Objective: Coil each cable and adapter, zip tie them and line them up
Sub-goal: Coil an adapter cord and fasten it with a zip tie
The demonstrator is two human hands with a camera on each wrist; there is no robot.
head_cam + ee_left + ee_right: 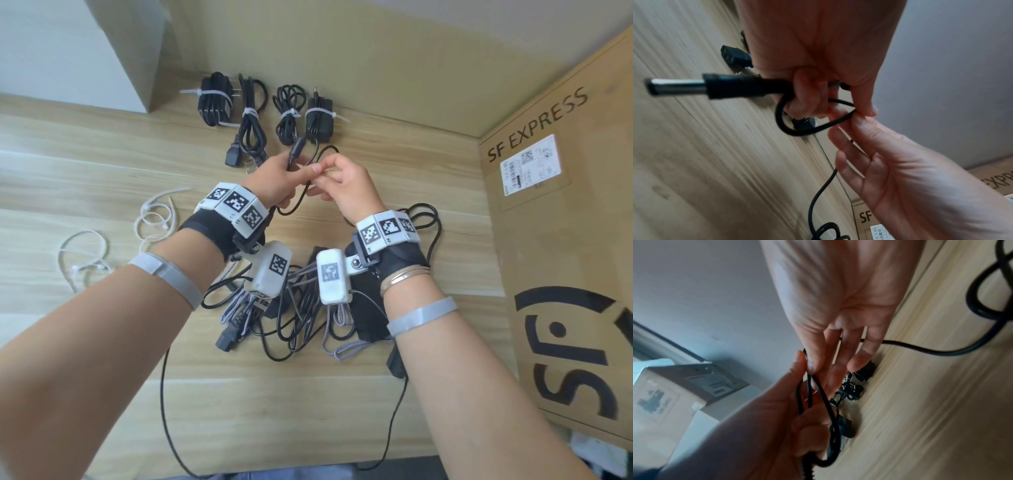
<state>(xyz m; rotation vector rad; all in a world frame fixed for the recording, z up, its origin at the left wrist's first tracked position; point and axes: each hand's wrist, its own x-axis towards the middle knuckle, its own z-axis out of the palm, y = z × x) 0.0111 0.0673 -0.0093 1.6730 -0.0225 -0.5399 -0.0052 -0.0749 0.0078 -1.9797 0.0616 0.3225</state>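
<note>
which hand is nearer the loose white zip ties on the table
Left. The left hand is raised just right of the zip ties; the right hand is farther right, beyond it.

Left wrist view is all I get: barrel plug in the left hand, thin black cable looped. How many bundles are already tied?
Observer: Four zip-tied bundles lie in a row at the far edge of the table.
Operator: Any ties left?
Observer: Yes, loose white zip ties lie left of the left hand, which grips the black cable.
Operator: More cables waiting?
Observer: A tangled pile lies under the wrists, with grey braided cables in it.
</note>
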